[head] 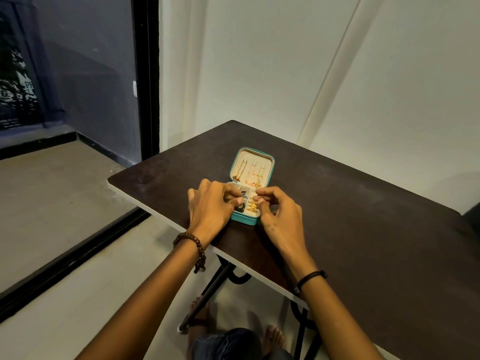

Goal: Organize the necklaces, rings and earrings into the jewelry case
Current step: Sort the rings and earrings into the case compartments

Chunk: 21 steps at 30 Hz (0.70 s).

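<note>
Fingers of my left hand (pixel 207 207) and right hand (pixel 279 219) curled over the open jewelry case (pixel 255 151), holding anything or not I cannot tell, necklaces (pixel 250 172) hanging just beyond.

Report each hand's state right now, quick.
Left hand: fingers curled over the jewelry case; whether it holds anything cannot be told.
Right hand: fingers pinched together above the jewelry case; what they hold, if anything, cannot be told.

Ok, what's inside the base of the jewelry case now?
In the jewelry case base, gold pieces and dark pieces lie in compartments. The left hand and right hand cover the sides, hiding the rest.
</note>
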Each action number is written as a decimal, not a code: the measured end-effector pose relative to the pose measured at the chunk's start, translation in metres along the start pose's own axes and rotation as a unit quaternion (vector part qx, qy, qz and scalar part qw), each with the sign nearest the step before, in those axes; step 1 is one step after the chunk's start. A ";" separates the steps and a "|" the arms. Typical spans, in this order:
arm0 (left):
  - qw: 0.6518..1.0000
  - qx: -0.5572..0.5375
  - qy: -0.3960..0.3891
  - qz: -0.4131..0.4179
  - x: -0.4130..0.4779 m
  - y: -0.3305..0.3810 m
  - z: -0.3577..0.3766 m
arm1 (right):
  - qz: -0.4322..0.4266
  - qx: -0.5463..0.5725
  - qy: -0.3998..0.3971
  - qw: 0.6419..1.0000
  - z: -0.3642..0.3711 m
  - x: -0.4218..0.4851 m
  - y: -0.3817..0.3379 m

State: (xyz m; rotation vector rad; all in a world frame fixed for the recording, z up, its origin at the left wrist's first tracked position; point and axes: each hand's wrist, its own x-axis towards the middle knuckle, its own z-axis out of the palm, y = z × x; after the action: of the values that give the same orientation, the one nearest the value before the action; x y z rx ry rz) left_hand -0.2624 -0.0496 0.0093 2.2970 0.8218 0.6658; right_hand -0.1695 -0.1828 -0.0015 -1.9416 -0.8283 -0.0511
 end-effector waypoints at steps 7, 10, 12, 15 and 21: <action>1.000 -0.016 -0.016 0.004 0.002 -0.001 -0.001 | 0.001 0.008 0.006 1.000 0.000 -0.001 0.001; 0.998 -0.058 0.004 -0.006 0.002 -0.007 0.003 | 0.002 0.010 0.007 1.000 -0.001 -0.003 0.001; 0.998 -0.061 0.014 -0.021 0.000 -0.011 0.005 | 0.008 0.017 0.004 1.000 -0.002 -0.004 0.001; 0.999 -0.031 0.014 -0.005 0.001 -0.015 0.008 | 0.007 0.021 0.002 1.000 -0.002 -0.005 0.002; 1.000 -0.023 0.004 -0.006 0.008 -0.012 0.008 | 0.008 0.035 0.002 0.999 -0.003 -0.007 0.003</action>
State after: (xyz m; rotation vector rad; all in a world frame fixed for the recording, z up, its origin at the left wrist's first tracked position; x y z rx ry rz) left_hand -0.2561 -0.0395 -0.0019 2.2477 0.8162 0.6815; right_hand -0.1727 -0.1893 -0.0048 -1.8827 -0.8013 -0.0160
